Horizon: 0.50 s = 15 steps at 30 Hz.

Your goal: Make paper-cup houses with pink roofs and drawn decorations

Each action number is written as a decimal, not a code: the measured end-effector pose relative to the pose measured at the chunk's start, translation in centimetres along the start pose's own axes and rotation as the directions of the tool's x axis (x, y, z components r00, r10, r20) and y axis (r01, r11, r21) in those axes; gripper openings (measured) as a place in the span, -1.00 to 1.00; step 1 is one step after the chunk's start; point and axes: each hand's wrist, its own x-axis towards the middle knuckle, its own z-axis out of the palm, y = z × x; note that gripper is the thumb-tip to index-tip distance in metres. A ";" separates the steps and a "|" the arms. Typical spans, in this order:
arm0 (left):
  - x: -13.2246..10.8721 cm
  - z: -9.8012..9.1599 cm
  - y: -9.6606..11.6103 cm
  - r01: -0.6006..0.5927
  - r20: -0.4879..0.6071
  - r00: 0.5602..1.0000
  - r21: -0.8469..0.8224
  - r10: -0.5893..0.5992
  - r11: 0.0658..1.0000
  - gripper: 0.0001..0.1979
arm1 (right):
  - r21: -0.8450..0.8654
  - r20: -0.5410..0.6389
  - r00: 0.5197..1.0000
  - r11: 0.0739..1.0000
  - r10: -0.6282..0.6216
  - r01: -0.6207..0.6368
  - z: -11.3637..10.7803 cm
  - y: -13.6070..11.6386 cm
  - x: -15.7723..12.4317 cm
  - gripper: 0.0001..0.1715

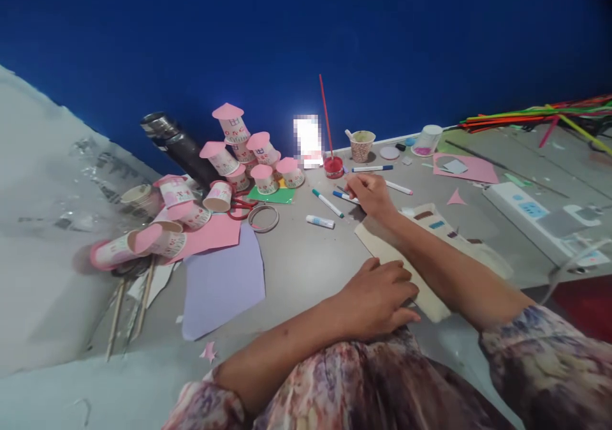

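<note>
My left hand (382, 299) lies palm down at the table's front edge, beside a cream cloth (433, 296), with its fingers loosely spread and nothing visible in them. Farther forward, my right hand (371, 194) has its fingers curled together. A thin dark tip shows at them, but what they hold is unclear. A blue-capped marker (340, 194) lies just under these fingers. Around it are a green-capped marker (327, 203), a small white tube with a blue cap (320, 222), another blue marker (371, 168) and a pink-capped marker (400, 188).
At left stand decorated paper cups with pink cone tops (231, 124), a dark flask (184, 152), red-handled scissors (241, 208), a tape roll (263, 218) and purple paper (224, 283). A red pot (333, 167) and patterned cup (362, 146) stand behind. A power strip (530, 210) lies right.
</note>
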 end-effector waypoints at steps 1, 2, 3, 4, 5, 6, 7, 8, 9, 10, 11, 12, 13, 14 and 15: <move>-0.8 -0.3 -0.5 -0.006 -0.030 1.000 -0.034 0.005 0.999 -0.68 | 0.034 0.030 0.999 0.999 0.014 -0.015 -0.3 -0.8 0.5 -0.30; -1.8 -0.7 -1.1 0.008 -0.074 0.997 -0.064 -0.013 0.998 -0.70 | 0.069 0.059 0.998 0.997 0.026 -0.030 -0.7 -1.6 1.0 -0.33; -3.0 -1.3 -1.8 0.041 -0.121 0.991 -0.091 -0.052 0.995 -0.71 | 0.135 0.091 0.995 0.989 0.042 -0.054 -1.0 -2.6 1.6 -0.39; -4.2 -2.1 -2.6 0.085 -0.156 0.982 -0.116 -0.103 0.990 -0.74 | 0.172 0.122 0.992 0.984 0.033 -0.054 -1.2 -3.4 2.2 -0.46; -5.5 -3.0 -3.5 0.150 -0.176 0.969 -0.127 -0.171 0.981 -0.75 | 0.170 0.147 0.989 0.985 0.005 -0.030 -1.3 -4.2 2.6 -0.52; -6.8 -4.0 -4.2 0.233 -0.196 0.947 -0.121 -0.253 0.965 -0.74 | 0.136 0.152 0.988 0.991 -0.024 0.003 -1.1 -4.9 2.7 -0.56; -8.1 -5.1 -4.9 0.308 -0.191 0.927 -0.102 -0.322 0.946 -0.74 | 0.073 0.167 0.985 0.997 -0.049 0.037 -0.8 -5.3 2.6 -0.57; -9.3 -6.0 -5.5 0.381 -0.190 0.900 -0.091 -0.392 0.920 -0.74 | -0.016 0.205 0.976 0.997 -0.068 0.073 -0.2 -5.5 2.2 -0.57; -10.5 -6.9 -6.0 0.437 -0.190 0.874 -0.097 -0.448 0.894 -0.74 | -0.128 0.268 0.960 0.985 -0.077 0.114 0.4 -5.5 1.6 -0.60; -11.5 -7.7 -6.4 0.487 -0.205 0.841 -0.118 -0.501 0.865 -0.74 | -0.244 0.348 0.934 0.955 -0.074 0.166 1.2 -5.3 0.8 -0.67; -12.5 -8.2 -6.7 0.531 -0.230 0.803 -0.143 -0.550 0.835 -0.73 | -0.358 0.421 0.905 0.905 -0.065 0.231 1.9 -5.0 0.0 -0.76; -13.4 -8.7 -7.0 0.570 -0.267 0.758 -0.171 -0.595 0.803 -0.73 | -0.454 0.486 0.873 0.841 -0.044 0.295 2.7 -4.6 -0.8 -0.77; -14.3 -8.9 -7.3 0.608 -0.318 0.702 -0.197 -0.637 0.769 -0.71 | -0.526 0.534 0.845 0.777 -0.014 0.345 3.3 -4.1 -1.6 -0.74; -15.1 -9.1 -7.7 0.644 -0.372 0.640 -0.218 -0.672 0.733 -0.70 | -0.571 0.578 0.816 0.723 0.017 0.389 3.8 -3.7 -2.2 -0.72; -15.9 -9.2 -8.1 0.677 -0.424 0.575 -0.233 -0.699 0.698 -0.69 | -0.591 0.617 0.786 0.685 0.044 0.425 4.2 -3.3 -2.7 -0.71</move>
